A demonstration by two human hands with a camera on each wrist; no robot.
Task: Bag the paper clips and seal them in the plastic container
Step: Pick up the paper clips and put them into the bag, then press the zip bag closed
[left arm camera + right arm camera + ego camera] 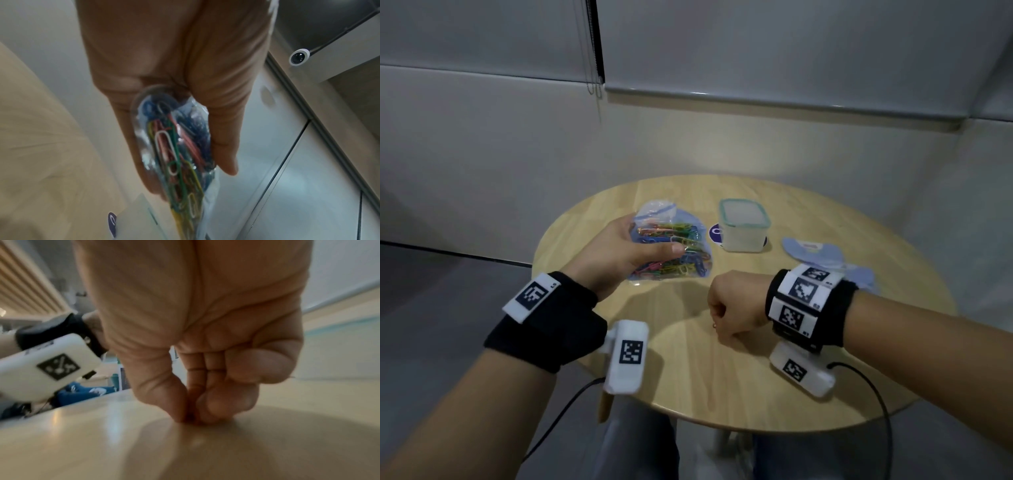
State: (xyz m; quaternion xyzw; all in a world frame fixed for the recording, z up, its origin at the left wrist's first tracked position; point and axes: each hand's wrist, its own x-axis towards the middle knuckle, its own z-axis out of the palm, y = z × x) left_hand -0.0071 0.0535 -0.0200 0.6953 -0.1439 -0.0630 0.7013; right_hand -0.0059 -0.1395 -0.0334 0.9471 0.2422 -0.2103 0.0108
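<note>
- Bag (671,246) of coloured paper clips (674,240) sits in the left hand (626,250), thumb on one face and fingers on the other, pinching it near the middle; its crumpled mouth points away from the person, so the long axis runs front to back over the table (722,377).
- Plastic container (743,224) stands upright and uncovered just to the right of the bag, near it but apart, its opening facing up.
- Left hand is plainly the nearer one to the container; the bag likely has to travel rightward and tip mouth-up or flat to drop in.
- Right hand (732,311) is down on the tabletop, closer to the person, thumb and fingertips (203,412) pressed together; a single stray clip may be between them, but I cannot tell.
- Pale blue lid-like piece (811,250) lies to the right of the container.
</note>
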